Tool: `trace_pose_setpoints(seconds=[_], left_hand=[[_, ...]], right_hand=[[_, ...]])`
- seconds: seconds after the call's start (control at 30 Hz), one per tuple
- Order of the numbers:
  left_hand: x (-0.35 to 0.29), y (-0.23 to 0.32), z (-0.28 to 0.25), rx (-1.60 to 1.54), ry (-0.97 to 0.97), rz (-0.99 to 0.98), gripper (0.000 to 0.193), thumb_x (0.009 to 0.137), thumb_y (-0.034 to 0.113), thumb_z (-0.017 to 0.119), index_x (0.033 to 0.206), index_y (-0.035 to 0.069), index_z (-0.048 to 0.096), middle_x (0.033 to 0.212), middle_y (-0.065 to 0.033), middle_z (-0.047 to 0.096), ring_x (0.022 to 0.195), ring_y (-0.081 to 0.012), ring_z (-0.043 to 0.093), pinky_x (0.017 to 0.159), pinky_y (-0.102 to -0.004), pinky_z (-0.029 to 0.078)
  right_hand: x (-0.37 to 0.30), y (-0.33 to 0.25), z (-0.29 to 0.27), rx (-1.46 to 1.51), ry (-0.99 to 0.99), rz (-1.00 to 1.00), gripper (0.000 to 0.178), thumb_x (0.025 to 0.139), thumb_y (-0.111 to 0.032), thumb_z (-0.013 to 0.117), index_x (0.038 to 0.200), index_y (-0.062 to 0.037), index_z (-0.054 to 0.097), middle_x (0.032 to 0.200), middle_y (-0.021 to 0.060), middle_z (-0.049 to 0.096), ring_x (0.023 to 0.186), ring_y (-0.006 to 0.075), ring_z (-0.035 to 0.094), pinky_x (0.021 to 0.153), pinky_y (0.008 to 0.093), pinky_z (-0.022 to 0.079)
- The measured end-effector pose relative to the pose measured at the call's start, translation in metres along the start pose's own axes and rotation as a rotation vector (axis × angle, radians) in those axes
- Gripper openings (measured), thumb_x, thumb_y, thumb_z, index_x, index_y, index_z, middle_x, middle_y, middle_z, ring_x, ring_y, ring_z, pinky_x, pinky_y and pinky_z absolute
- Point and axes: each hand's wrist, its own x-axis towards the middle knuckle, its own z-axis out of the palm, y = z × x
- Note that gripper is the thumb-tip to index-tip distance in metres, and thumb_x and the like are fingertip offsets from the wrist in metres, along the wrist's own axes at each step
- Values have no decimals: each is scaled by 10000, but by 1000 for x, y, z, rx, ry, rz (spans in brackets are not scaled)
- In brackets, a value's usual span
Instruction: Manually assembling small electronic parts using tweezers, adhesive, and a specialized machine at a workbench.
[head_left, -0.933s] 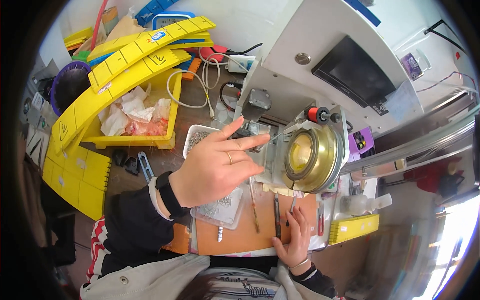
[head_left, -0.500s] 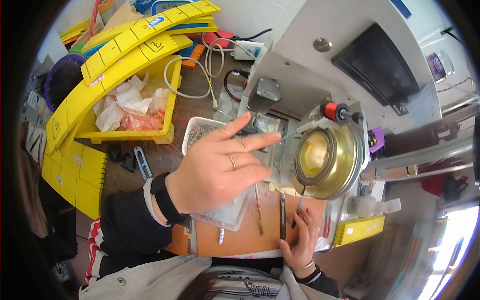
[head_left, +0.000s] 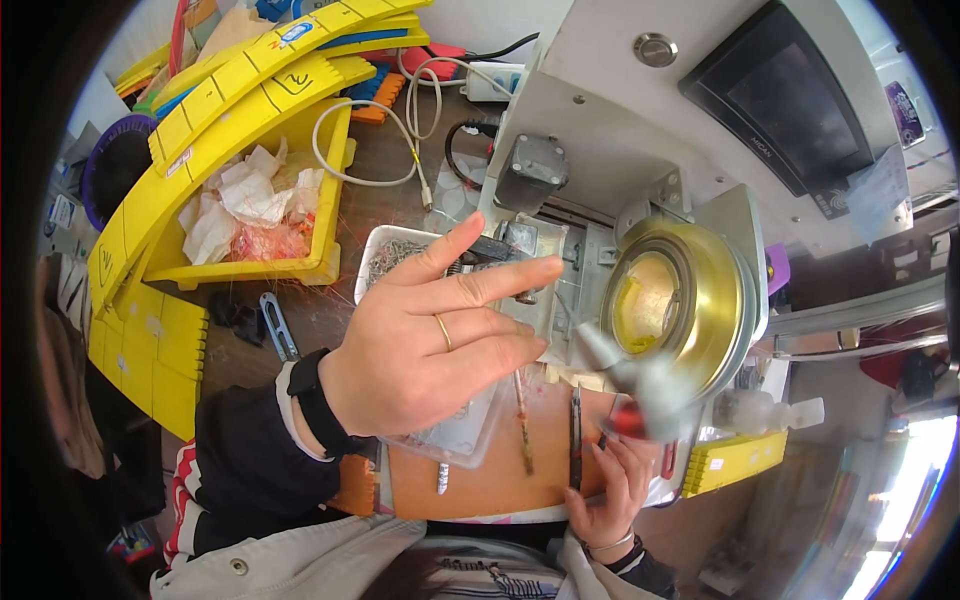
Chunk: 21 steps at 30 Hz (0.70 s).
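Nearest, the right grip (head_left: 615, 490) rests at an orange-brown mat's (head_left: 450, 492) edge, fingers loosely bent; whether it holds anything cannot be told. Just left of it lies a dark pen-like tool (head_left: 575, 440). The left grip (head_left: 415, 335) is raised, back upward, fingers spread; its thumb is hidden, so a pinch cannot be told. Partly beneath it sits a clear tray (head_left: 485, 440). To its right, apart from the fingertips, stands a gold wheel (head_left: 705, 300); a blurred grey-and-red part (head_left: 650, 392) shows between wheel and right grip. Just beyond the left grip are a dark clamp (head_left: 488, 249) and a white tub (head_left: 363, 275); farther, left of it, a yellow bin (head_left: 255, 271) on the bench (head_left: 385, 205).
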Motion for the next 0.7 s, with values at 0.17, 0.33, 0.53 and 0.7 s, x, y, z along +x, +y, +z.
trace_pose_setpoints(seconds=[0.17, 0.33, 0.53, 0.7], left_hand=[[-3, 0, -2, 15, -47, -1, 205, 710, 20, 741, 861, 158, 735, 897, 41, 731, 1163, -226, 650, 1174, -503, 272], [-4, 3, -6, 7, -126, -9, 164, 765, 68, 701, 897, 157, 740, 915, 54, 735, 1175, -232, 644, 1176, -523, 254], [-2, 4, -7, 11, -135, -31, 184, 772, 87, 706, 935, 159, 752, 933, 46, 744, 1189, -231, 636, 1189, -523, 222], [-2, 3, -5, 32, -142, -24, 175, 781, 93, 710, 937, 160, 754, 932, 43, 746, 1207, -222, 624, 1198, -519, 196]], right_hand=[[1, 0, 1, 14, -25, -29, 524, 670, -284, 809, 1124, -60, 675, 1165, 142, 609, 1100, 369, 574, 942, 490, 437], [9, 1, 1, 61, -25, -33, 480, 686, -296, 812, 1085, -61, 685, 1094, 121, 642, 1038, 377, 601, 907, 483, 444], [4, 6, 0, 34, -80, -47, 473, 729, -304, 757, 1097, -23, 660, 1132, 166, 631, 1088, 393, 587, 953, 498, 432], [7, 2, 1, 66, -65, -46, 468, 739, -331, 758, 1089, -35, 665, 1135, 160, 639, 1079, 389, 589, 957, 511, 420]])
